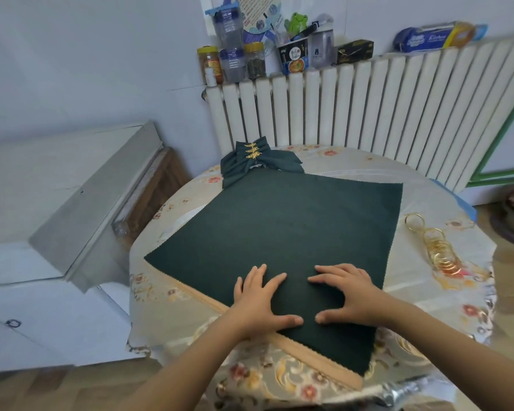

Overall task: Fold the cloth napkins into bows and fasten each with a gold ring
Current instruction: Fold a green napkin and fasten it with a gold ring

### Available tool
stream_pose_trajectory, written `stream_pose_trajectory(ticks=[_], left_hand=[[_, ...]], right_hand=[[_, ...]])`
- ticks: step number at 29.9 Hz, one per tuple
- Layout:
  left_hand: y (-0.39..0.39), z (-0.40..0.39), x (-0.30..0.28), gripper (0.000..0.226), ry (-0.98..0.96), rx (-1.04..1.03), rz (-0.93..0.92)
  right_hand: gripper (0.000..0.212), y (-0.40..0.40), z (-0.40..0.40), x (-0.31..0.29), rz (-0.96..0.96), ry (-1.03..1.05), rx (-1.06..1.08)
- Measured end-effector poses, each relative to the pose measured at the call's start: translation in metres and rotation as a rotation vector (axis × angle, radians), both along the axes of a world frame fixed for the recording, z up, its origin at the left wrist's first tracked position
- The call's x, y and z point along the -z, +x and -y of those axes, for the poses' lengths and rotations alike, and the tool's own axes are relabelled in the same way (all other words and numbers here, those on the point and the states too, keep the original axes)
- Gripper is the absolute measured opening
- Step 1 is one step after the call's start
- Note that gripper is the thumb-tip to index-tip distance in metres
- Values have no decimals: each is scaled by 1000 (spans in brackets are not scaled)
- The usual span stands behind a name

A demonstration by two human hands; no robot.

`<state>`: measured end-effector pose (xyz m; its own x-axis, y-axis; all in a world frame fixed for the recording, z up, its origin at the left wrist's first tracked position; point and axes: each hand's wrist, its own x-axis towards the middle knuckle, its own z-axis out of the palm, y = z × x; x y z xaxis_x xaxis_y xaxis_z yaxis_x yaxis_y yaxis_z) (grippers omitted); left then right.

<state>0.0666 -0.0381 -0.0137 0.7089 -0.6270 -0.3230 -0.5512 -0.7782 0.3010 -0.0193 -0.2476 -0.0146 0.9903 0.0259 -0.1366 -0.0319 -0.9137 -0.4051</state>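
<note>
Both hands flat — left hand (257, 298), right hand (349, 295) — fingers spread wide, pressing green napkin (279, 232) lying beneath fingertips; gold rings (436, 247) beyond right fingers.

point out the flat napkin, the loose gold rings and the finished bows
flat napkin (279, 226), head view, middle of the bare cloth
gold rings (436, 247), head view, middle of the row
finished bows (254, 160), head view, by the gold clasps

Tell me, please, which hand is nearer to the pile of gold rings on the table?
Right. The right hand lies flat on the green napkin, with the gold rings just beyond the napkin's right edge. The left hand lies further left, on the same napkin.
</note>
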Motion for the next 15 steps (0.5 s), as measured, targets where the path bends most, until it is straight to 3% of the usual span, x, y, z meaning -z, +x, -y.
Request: stream_pose_trajectory(ticks=[3,9,15], left_hand=[[-9,-6,3,81,-54,-33,-7],[-19,-2,2,53,-175,-131,51],[-18,-3,-5,21,-388,-174,135]], right_hand=[[94,-22,5,-4,-94,21,-37],[31,-32,-3,-3,61,178,99],[3,-28,-6,-11,182,296,269]])
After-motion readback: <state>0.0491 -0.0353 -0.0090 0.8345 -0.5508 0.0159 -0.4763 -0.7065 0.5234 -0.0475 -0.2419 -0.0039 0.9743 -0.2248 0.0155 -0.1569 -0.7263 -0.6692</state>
